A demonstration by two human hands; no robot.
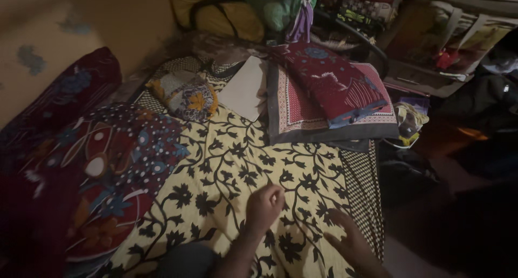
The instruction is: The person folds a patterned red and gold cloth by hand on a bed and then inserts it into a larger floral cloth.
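A cream bedsheet (226, 165) with a black vine-and-flower print covers the bed. My left hand (264, 207) rests on it near the front, its fingers curled into a loose fist on the cloth; whether it pinches the sheet I cannot tell. My right hand (349, 239) lies flat on the sheet close to the bed's right edge, fingers spread, holding nothing. Both forearms come in from the bottom of the view.
A dark red patterned blanket (97, 165) lies bunched at the left. Folded red cloths (329, 89) and a white flat item (245, 89) sit at the bed's far end, beside a small round cushion (186, 96). Bags and clothes crowd the back; dark floor at right.
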